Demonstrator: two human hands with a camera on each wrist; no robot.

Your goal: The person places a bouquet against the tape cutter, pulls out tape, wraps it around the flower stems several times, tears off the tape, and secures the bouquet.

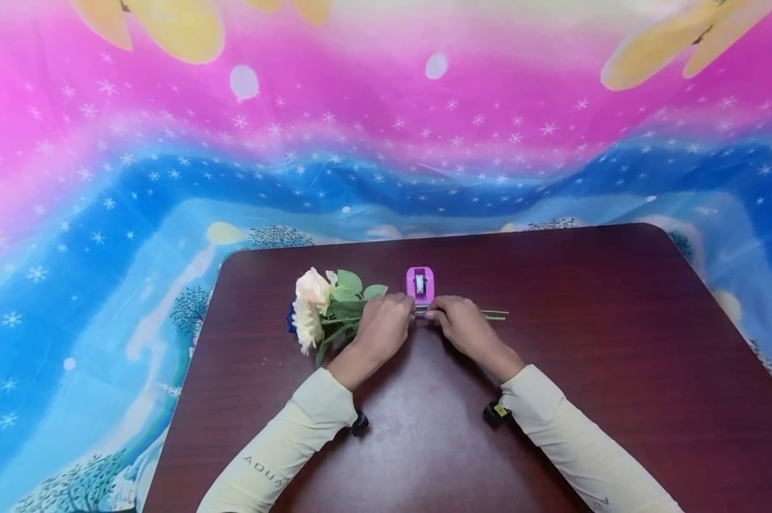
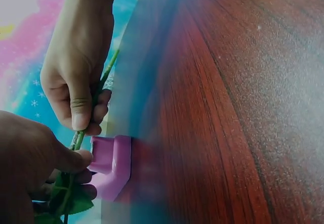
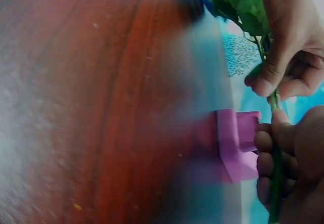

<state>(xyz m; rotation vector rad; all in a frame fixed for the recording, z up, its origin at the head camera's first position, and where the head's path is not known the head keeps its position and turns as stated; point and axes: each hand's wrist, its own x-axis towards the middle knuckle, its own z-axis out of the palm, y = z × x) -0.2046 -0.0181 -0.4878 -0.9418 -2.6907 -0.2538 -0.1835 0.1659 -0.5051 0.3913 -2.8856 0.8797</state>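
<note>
A small bunch of flowers lies across the table, with cream blooms, a blue one and green leaves at the left. My left hand pinches its green stems just below the leaves. Close by on the right, my right hand grips the same stems between thumb and curled fingers, and the stem ends stick out past it. In both wrist views a short stretch of stem shows between the two thumbs. Right behind the hands stands a pink tape dispenser with a roll in it.
The dark red-brown wooden table has rounded far corners. Beyond its edge hangs a pink and blue patterned cloth. A black wrist camera sits under the right sleeve, another under the left.
</note>
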